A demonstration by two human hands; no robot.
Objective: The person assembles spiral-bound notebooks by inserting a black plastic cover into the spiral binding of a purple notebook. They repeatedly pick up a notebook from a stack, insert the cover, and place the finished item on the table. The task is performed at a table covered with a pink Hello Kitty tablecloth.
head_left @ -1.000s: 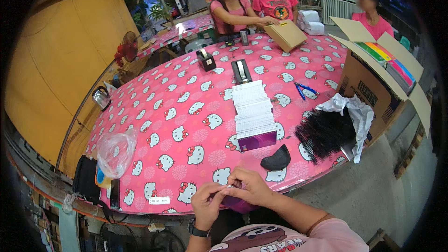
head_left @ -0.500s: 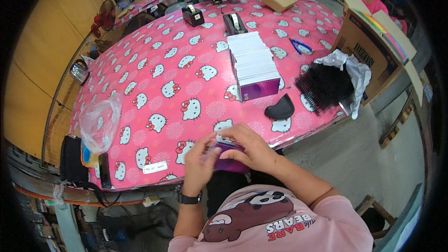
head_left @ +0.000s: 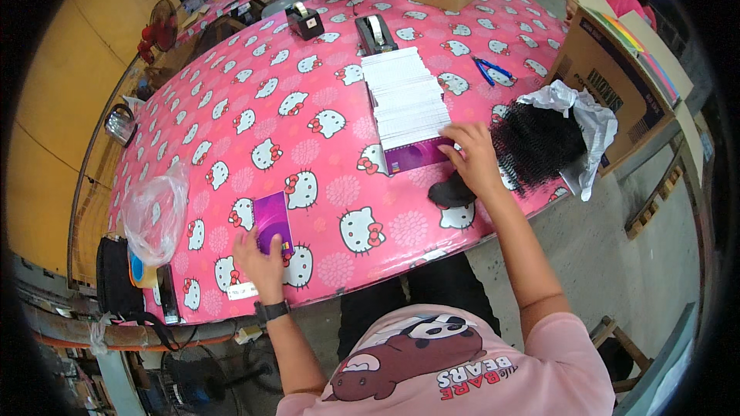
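A purple-covered booklet (head_left: pixel 270 212) lies on the pink tablecloth at the left. My left hand (head_left: pixel 262 266) is at its lower end, thumb over the cover and fingers spread along the left edge. Further right stands a long row of white-edged booklets (head_left: pixel 406 100), packed upright, with a purple cover (head_left: pixel 412 156) facing me. My right hand (head_left: pixel 474 156) pinches the right end of that front booklet between thumb and fingers. Just below, a black curved pad (head_left: pixel 449 192) is partly covered by my right hand and wrist.
Black wire coils (head_left: pixel 536 146) lie on crumpled white paper (head_left: pixel 597 119) beside a cardboard box (head_left: pixel 601 85). Behind the row are blue-handled pliers (head_left: pixel 492 72) and two tape dispensers (head_left: pixel 376 35). A plastic bag (head_left: pixel 156 208), a phone (head_left: pixel 167 293) and a white label strip (head_left: pixel 243 290) sit left. Other people are across the table.
My hands, together over a purple booklet at the table edge, have parted. The left moved left to the booklet on the table; the right reached the row. The far box now stands open.
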